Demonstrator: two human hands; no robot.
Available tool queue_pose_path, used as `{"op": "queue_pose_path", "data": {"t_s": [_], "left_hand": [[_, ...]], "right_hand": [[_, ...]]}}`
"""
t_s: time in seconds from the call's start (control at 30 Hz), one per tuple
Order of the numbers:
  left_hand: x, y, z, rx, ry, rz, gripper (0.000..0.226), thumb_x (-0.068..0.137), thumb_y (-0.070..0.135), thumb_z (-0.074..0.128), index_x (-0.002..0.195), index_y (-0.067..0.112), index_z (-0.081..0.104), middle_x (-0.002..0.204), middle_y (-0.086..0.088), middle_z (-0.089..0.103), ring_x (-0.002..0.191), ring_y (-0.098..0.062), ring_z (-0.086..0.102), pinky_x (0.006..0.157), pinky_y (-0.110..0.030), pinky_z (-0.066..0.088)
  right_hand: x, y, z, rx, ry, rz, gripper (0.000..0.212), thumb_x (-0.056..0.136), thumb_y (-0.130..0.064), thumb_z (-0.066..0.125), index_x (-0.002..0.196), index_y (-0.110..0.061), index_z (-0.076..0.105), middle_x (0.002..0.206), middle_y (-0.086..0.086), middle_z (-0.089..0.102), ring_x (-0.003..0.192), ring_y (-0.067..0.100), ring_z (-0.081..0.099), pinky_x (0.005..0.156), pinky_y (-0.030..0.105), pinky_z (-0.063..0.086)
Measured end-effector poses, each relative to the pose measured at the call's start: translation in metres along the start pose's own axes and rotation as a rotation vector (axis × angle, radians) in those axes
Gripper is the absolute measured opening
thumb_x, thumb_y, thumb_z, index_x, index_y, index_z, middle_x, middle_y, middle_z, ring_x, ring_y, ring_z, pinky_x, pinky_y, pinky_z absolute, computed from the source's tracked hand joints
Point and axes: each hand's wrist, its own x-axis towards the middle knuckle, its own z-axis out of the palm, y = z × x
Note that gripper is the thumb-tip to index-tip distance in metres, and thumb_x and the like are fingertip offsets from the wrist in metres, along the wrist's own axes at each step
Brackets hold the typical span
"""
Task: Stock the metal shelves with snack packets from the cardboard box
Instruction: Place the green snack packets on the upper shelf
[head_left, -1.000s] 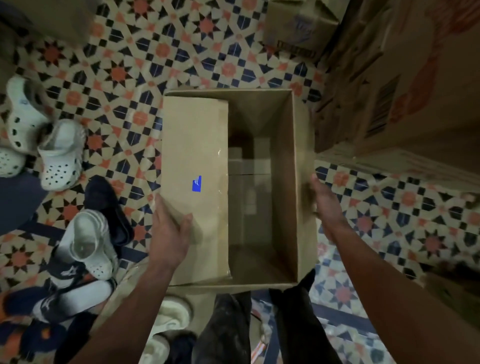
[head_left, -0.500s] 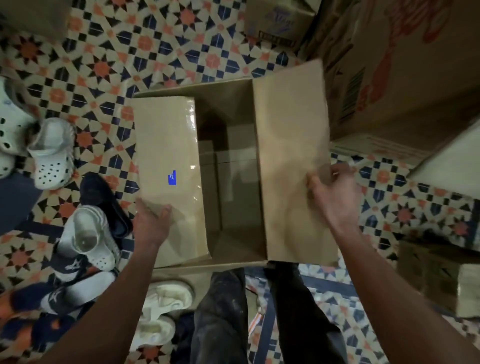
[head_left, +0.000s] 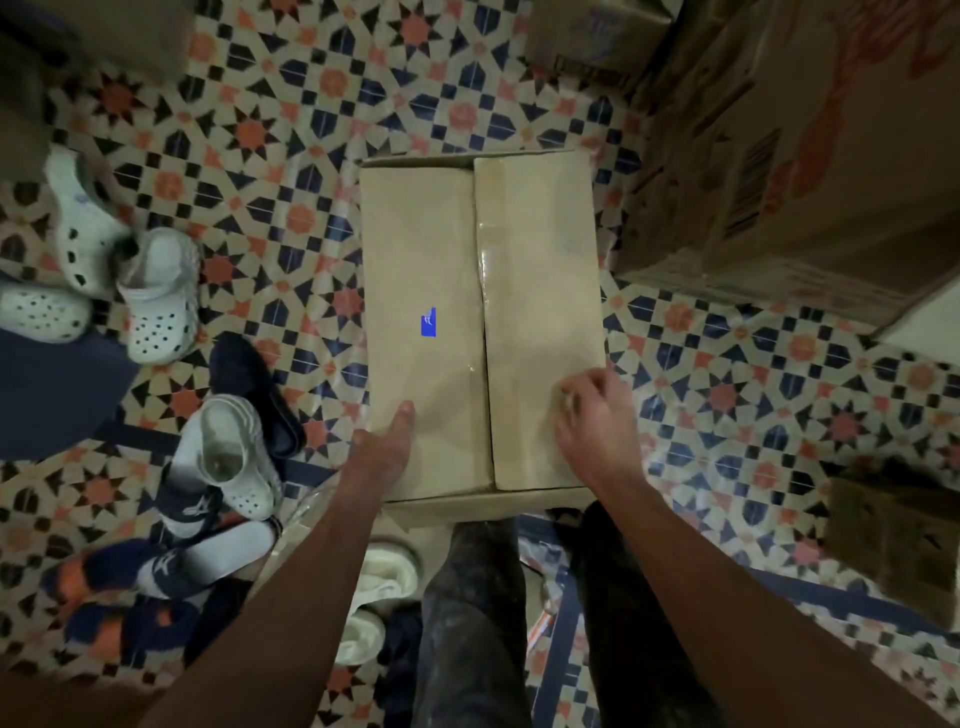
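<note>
Nearest me, my left hand (head_left: 382, 447) rests on the near-left corner of the plain brown cardboard box (head_left: 540, 260), thumb flat on its flap. The other fingers are hidden, so I can't tell their spread. My right hand (head_left: 592, 421) presses the near-right flap with bent fingers, and I can't tell if they pinch anything. Both flaps lie shut, so any snack packets are out of sight. No metal shelves are in view. Left of the box lie white perforated clogs (head_left: 156, 296). I judge that a careless sidestep could trip me, and a lift by the flaps could let the box drop.

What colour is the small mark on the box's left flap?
Bright blue mark on the plain tan cardboard box; the head view shows it.
</note>
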Motion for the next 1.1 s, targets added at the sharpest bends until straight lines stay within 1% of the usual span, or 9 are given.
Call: {"op": "queue_pose_path", "data": {"t_s": [0.07, 0.13, 0.27, 0.4, 0.5, 0.57, 0.8, 1.0, 1.1], "left_hand": [[0.005, 0.002, 0.002, -0.058, -0.036, -0.025, 0.132, 0.059, 0.099, 0.037, 0.150, 0.004, 0.027, 0.152, -0.021, 0.034, 0.136, -0.041, 0.039, 0.112, -0.052, 0.032], [0.008, 0.004, 0.004, -0.101, -0.058, -0.019, 0.154, 0.033, 0.107, 0.032, 0.150, 0.008, 0.029, 0.152, -0.017, 0.035, 0.134, -0.041, 0.040, 0.108, -0.057, 0.036], [0.003, 0.015, 0.008, -0.229, -0.014, 0.034, 0.118, 0.059, 0.088, 0.051, 0.148, 0.012, 0.035, 0.145, -0.010, 0.045, 0.128, -0.037, 0.047, 0.106, -0.053, 0.041], [0.008, 0.046, 0.009, -0.183, 0.041, 0.175, 0.099, 0.071, 0.072, 0.060, 0.142, 0.006, 0.043, 0.135, -0.014, 0.056, 0.120, -0.036, 0.055, 0.103, -0.046, 0.046], [0.012, 0.086, 0.009, -0.159, 0.091, 0.281, 0.059, 0.094, 0.035, 0.061, 0.140, 0.004, 0.041, 0.128, -0.014, 0.057, 0.116, -0.034, 0.057, 0.101, -0.043, 0.048], [0.018, 0.111, 0.012, -0.146, 0.096, 0.367, 0.052, 0.095, 0.025, 0.060, 0.139, 0.005, 0.043, 0.129, -0.011, 0.057, 0.119, -0.030, 0.056, 0.103, -0.032, 0.043], [0.030, 0.196, 0.024, -0.145, 0.101, 0.551, 0.058, 0.092, 0.024, 0.063, 0.144, 0.012, 0.041, 0.134, -0.006, 0.058, 0.123, -0.025, 0.054, 0.105, -0.028, 0.039], [0.033, 0.240, 0.031, -0.109, 0.068, 0.540, 0.052, 0.093, 0.025, 0.065, 0.139, 0.013, 0.044, 0.116, 0.005, 0.052, 0.108, -0.014, 0.049, 0.094, -0.024, 0.036], [0.034, 0.248, 0.032, -0.068, 0.035, 0.531, 0.054, 0.091, 0.025, 0.067, 0.139, 0.015, 0.042, 0.124, 0.002, 0.055, 0.114, -0.019, 0.051, 0.101, -0.030, 0.039]], "right_hand": [[-0.007, 0.014, 0.004, -0.004, 0.118, 0.197, 0.048, 0.087, -0.032, 0.068, 0.129, -0.016, 0.051, 0.135, 0.012, 0.043, 0.124, 0.029, 0.042, 0.104, 0.048, 0.043], [-0.012, 0.024, 0.005, 0.130, 0.115, 0.437, 0.070, 0.086, -0.046, 0.069, 0.140, -0.014, 0.039, 0.142, 0.017, 0.040, 0.130, 0.037, 0.039, 0.107, 0.051, 0.040], [-0.014, 0.028, 0.007, 0.449, 0.010, 0.671, 0.078, 0.089, -0.066, 0.054, 0.141, -0.009, 0.044, 0.135, 0.018, 0.056, 0.121, 0.037, 0.054, 0.104, 0.047, 0.045], [0.011, 0.024, 0.005, 0.566, 0.019, 0.735, 0.077, 0.088, -0.067, 0.054, 0.133, -0.004, 0.053, 0.130, 0.018, 0.058, 0.118, 0.039, 0.056, 0.099, 0.051, 0.050], [0.040, 0.024, -0.006, 0.654, 0.087, 0.745, 0.076, 0.087, -0.064, 0.057, 0.136, -0.007, 0.052, 0.129, 0.014, 0.060, 0.115, 0.035, 0.059, 0.097, 0.050, 0.052], [0.063, 0.025, -0.014, 0.726, 0.155, 0.754, 0.068, 0.088, -0.057, 0.061, 0.136, -0.009, 0.053, 0.128, 0.013, 0.060, 0.115, 0.034, 0.059, 0.097, 0.050, 0.052], [0.133, 0.025, -0.044, 0.903, 0.294, 0.754, 0.057, 0.088, -0.044, 0.068, 0.135, -0.016, 0.051, 0.129, 0.001, 0.060, 0.120, 0.028, 0.057, 0.105, 0.047, 0.047], [0.166, 0.032, -0.070, 0.808, 0.312, 0.709, 0.058, 0.092, -0.039, 0.066, 0.140, -0.011, 0.048, 0.135, 0.007, 0.055, 0.121, 0.031, 0.056, 0.104, 0.046, 0.048], [0.171, 0.034, -0.075, 0.914, 0.309, 0.691, 0.054, 0.090, -0.032, 0.070, 0.137, -0.013, 0.054, 0.131, 0.006, 0.061, 0.117, 0.028, 0.059, 0.103, 0.045, 0.050]]}}
